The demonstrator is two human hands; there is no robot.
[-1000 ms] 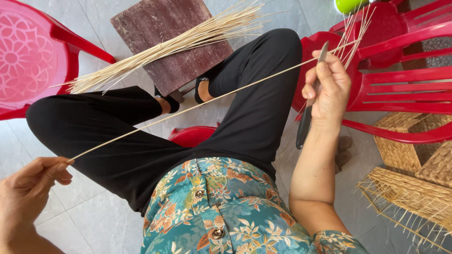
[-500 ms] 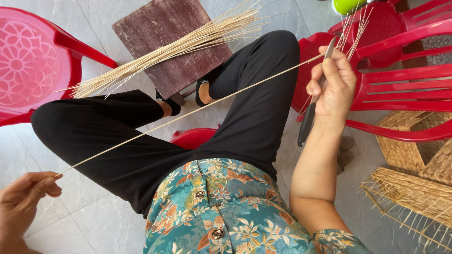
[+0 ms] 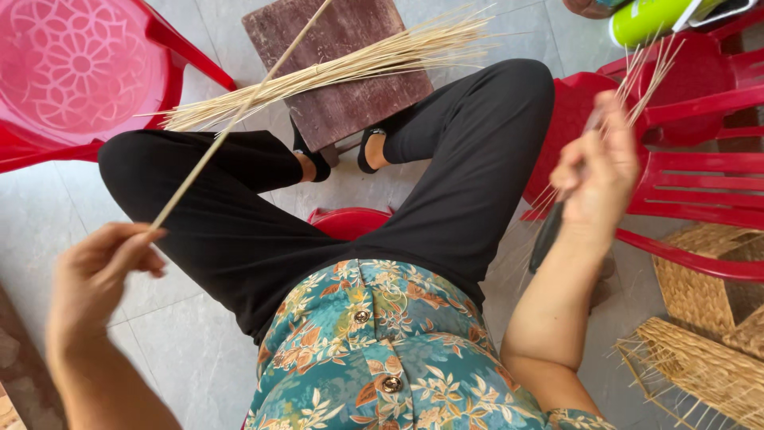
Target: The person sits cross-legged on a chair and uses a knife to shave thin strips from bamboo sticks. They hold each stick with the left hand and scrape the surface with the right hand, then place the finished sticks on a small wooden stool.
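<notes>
A single thin reed strip [image 3: 239, 115] is pinched at its lower end between the fingertips of the left hand [image 3: 99, 267], low at the left of the view; the strip runs up and to the right across the left thigh and out past the top edge. The right hand [image 3: 597, 171] is raised at the right, blurred, fingers closed around a dark-handled knife [image 3: 549, 231] whose handle hangs below the palm; a few thin pale strips [image 3: 649, 76] fan up from that same fist. A loose bundle of reed strips [image 3: 334, 72] is laid across a dark reddish wooden block [image 3: 350, 111] on the tiled floor [image 3: 183, 350], just beyond the feet. Black trousers [image 3: 446, 199] and a teal floral shirt [image 3: 374, 350] are seen on the seated person, with a red stool [image 3: 350, 221] showing between the legs. A pink plastic chair [image 3: 72, 72] is placed at the upper left, a red plastic chair [image 3: 700, 159] at the right behind the right hand. Woven baskets [image 3: 708, 334] with loose strip ends are set on the floor at the lower right. A green container [image 3: 649, 17] is lying on the red chair at the top right.
</notes>
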